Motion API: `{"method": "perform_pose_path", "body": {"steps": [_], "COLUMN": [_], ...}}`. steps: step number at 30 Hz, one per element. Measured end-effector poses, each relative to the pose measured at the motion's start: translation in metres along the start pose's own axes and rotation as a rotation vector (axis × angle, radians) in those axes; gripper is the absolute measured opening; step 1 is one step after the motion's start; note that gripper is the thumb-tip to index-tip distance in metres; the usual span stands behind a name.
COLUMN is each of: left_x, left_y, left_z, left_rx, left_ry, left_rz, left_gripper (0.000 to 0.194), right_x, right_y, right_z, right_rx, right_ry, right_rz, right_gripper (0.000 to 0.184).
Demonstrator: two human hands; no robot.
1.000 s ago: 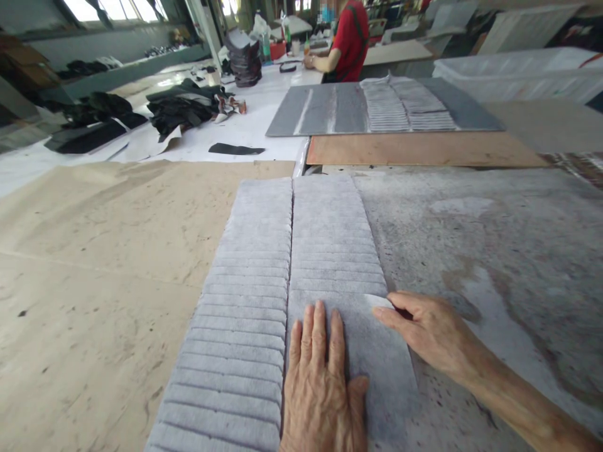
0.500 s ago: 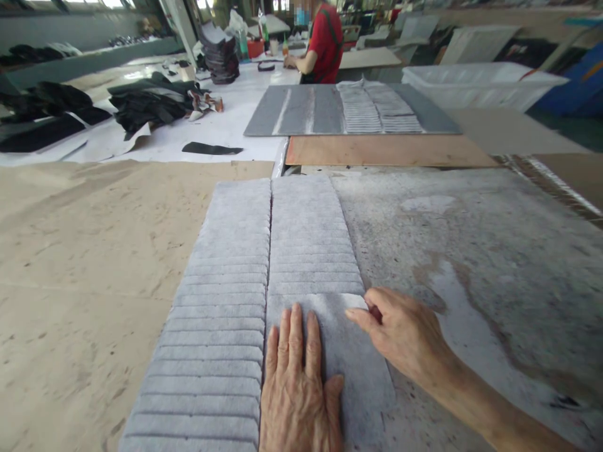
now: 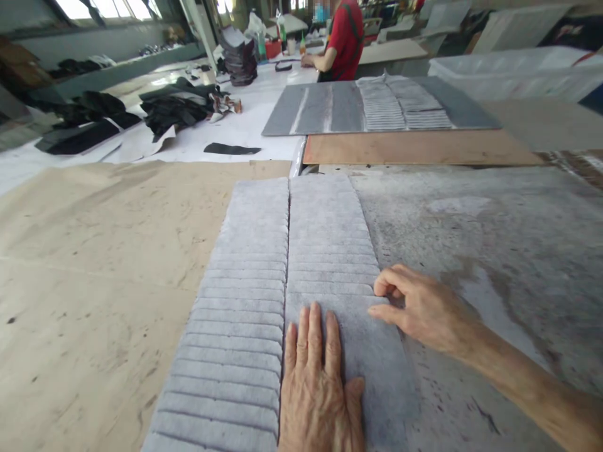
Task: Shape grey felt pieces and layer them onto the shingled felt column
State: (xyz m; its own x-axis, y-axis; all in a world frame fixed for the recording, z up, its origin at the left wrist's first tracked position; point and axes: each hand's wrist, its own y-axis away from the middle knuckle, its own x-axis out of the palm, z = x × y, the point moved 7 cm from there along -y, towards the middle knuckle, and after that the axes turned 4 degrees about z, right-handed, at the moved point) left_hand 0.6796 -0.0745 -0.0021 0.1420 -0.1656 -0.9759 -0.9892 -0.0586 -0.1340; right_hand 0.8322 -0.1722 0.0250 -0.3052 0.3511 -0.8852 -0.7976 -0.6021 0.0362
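Two side-by-side rows of overlapping grey felt-like fabric pieces run away from me on the table, a left row (image 3: 226,333) and a right row (image 3: 325,232). My left hand (image 3: 320,383) lies flat, fingers extended, on the nearest grey fabric piece (image 3: 377,370) of the right row. At that piece's far right corner is my right hand (image 3: 414,304), its thumb and curled forefinger apart. The thumb touches the top of the fabric; the other fingertips are partly hidden. Between the rows a narrow dark gap shows.
Brown paper (image 3: 108,263) covers the table at left; a stained grey surface (image 3: 471,238) lies at right. Beyond are a grey board (image 3: 311,110) with more layered pieces, black material (image 3: 179,107), a white bin (image 3: 518,72) and a person in red (image 3: 346,41).
The fabric corner, raised at my right fingers before, now lies flat, and the thumb and forefinger have parted. My left hand stays on the piece. The view has shifted left.
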Motion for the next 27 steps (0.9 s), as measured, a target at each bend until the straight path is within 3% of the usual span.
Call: {"method": "perform_pose_path", "body": {"steps": [3, 8, 10, 12, 16, 27], "left_x": [-0.001, -0.001, -0.001, -0.001, -0.002, -0.003], "left_y": [0.000, -0.002, -0.002, -0.003, -0.003, -0.003], "left_z": [0.000, 0.000, -0.001, 0.000, -0.002, -0.004], "left_rx": [-0.015, -0.049, -0.048, -0.095, -0.153, -0.179], "left_ry": [0.018, 0.031, 0.037, 0.049, 0.068, 0.067], "left_rz": [0.004, 0.020, 0.024, 0.021, 0.013, 0.000], "left_gripper": [0.069, 0.070, 0.071, 0.069, 0.064, 0.064], "right_x": [-0.001, 0.003, 0.003, 0.003, 0.008, 0.012], "right_y": [0.002, 0.007, 0.011, 0.014, 0.020, 0.014], "right_z": [0.000, -0.013, -0.013, -0.010, -0.006, -0.007], "right_rx": [-0.002, 0.222, 0.255, 0.234, 0.145, 0.157], "right_ry": [-0.025, -0.229, -0.252, -0.179, -0.079, -0.075], "right_rz": [-0.040, 0.008, 0.023, 0.023, 0.020, 0.014], "right_gripper": [0.014, 0.037, 0.038, 0.030, 0.040, 0.038]}}
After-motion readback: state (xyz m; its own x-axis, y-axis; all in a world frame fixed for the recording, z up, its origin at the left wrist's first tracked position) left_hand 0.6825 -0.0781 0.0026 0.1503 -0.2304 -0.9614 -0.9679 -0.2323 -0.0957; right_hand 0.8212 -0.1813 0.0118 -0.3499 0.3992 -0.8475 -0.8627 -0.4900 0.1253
